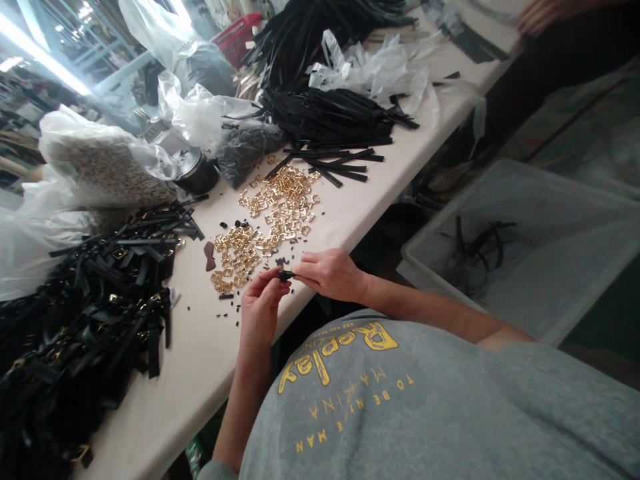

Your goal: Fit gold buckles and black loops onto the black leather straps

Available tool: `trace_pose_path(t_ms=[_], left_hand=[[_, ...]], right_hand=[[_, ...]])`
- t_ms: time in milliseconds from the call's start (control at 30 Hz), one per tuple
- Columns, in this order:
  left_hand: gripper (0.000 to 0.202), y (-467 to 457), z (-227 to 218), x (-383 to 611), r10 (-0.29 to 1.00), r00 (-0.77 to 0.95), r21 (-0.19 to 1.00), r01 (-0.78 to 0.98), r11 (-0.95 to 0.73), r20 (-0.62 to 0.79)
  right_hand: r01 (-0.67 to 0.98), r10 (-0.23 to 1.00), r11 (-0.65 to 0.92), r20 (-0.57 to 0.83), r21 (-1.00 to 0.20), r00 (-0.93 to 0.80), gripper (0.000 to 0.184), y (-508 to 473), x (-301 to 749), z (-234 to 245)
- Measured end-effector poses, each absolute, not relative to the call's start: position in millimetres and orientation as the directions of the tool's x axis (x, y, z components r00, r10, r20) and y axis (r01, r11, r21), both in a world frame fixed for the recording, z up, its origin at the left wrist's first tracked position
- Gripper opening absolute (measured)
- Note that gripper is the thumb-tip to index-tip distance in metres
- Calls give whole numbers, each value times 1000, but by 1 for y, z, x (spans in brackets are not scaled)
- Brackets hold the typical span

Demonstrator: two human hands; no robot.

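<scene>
**At a bench strewn with gold buckles, two hands grip one small black piece**

Near the front edge of the bench (200, 363), the person's left hand (261, 293) pinches a small black piece (285, 275) between thumb and forefinger. The fingers of the right hand (333, 273) are pressed together and appear to grip its thin end. The piece sits between the hands, just beside the gold buckles (287, 180).

With so little to hold, the piece could slip if either pinch loosens. It might then be lost among the black bits (281, 261) scattered nearby, or drop over the close bench edge.

Counted: one held piece, one brown bow-shaped piece (209, 257), one dark round tin (196, 173), one red crate (240, 37), and one pale bin (560, 267) with black scraps (480, 247) inside. The buckles form two joined heaps, too many to count; the bits number over a dozen. Black straps (100, 327) make one large pile at left, with two bundles of black strips (330, 117) farther off. Plastic bags (100, 160) overlap, so their number is unclear. One co-worker's hand (543, 15) shows at upper right.
</scene>
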State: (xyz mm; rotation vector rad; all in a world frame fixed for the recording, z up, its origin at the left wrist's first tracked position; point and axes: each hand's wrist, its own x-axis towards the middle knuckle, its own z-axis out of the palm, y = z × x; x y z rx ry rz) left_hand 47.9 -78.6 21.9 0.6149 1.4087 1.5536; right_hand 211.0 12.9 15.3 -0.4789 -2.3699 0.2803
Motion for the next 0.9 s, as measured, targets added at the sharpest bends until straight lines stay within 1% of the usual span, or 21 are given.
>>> trace_pose_path(t_ms=[67,100,133,200,233,267,333,367,433,533,667,800,900], left_hand=[[30,-81,22,48,878,-432,964,-242,111,-209],[30,-81,22,48,882,-421,967,-226,121,-209],[30,-82,21,48,885,-416,967,-221,125,-210],[31,-82,20,50,885,-413,964,-234,123,-213],[32,-81,20,52,886,-412,962,-245,119,-215],[31,-81,19,55,886,-408,960,-254,120,-219],[29,-79,18,61,893,-386,959,-247,140,-230],[27,-78,18,64,899,-372,962,-224,154,-230],[23,-76,18,68,910,-363,977,-141,159,-200],[22,-73,18,69,908,-399,992,-38,120,-125],[22,-70,21,61,905,-414,995,-29,91,-95],[25,-64,23,50,903,-426,998,1,68,-61],[27,-57,22,37,901,-433,997,45,60,-35]], right_hand=[[247,395,915,575,-320,-716,30,13,211,13],[232,393,912,566,-337,-725,29,12,211,11],[215,404,902,554,-374,-728,27,12,211,10],[187,460,851,525,-490,-716,20,11,212,7],[175,492,817,505,-550,-709,22,10,212,6],[170,523,782,482,-600,-703,29,9,212,5],[168,563,727,437,-666,-702,41,7,213,3],[166,570,710,420,-685,-706,44,6,212,1],[166,580,687,396,-707,-712,46,6,212,-1],[180,593,669,372,-721,-714,44,8,210,-3],[184,551,686,338,-704,-763,22,16,211,-1],[243,557,699,299,-673,-775,27,27,214,5],[230,576,663,289,-713,-765,28,39,215,5]])
